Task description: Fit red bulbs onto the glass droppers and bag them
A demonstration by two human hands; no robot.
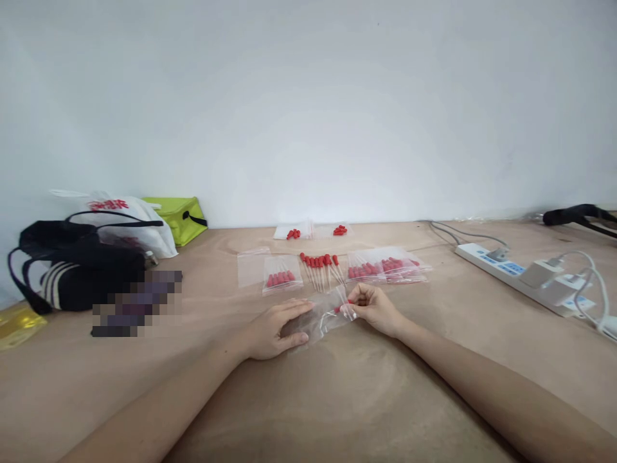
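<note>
In front of me, a clear zip bag (319,319) lies on the table with its mouth toward the right. My left hand (277,328) rests at the bag's left end, fingers and thumb stretched apart and touching the plastic. My right hand (370,310) is closed in a pinch at the bag's mouth, on a dropper with a red bulb (350,302). Another red bulb (338,310) shows by the bag's opening. Just beyond my hands lies a row of loose droppers (319,263), red bulbs pointing away from me.
Filled bags of droppers (281,278) lie left of the row, and stacked bags (388,267) lie right. An unfilled bag (251,267) and bags with red bulbs (293,234) are farther back. A power strip (520,276) stands right; a black bag (81,270) and green box bag (178,218) left.
</note>
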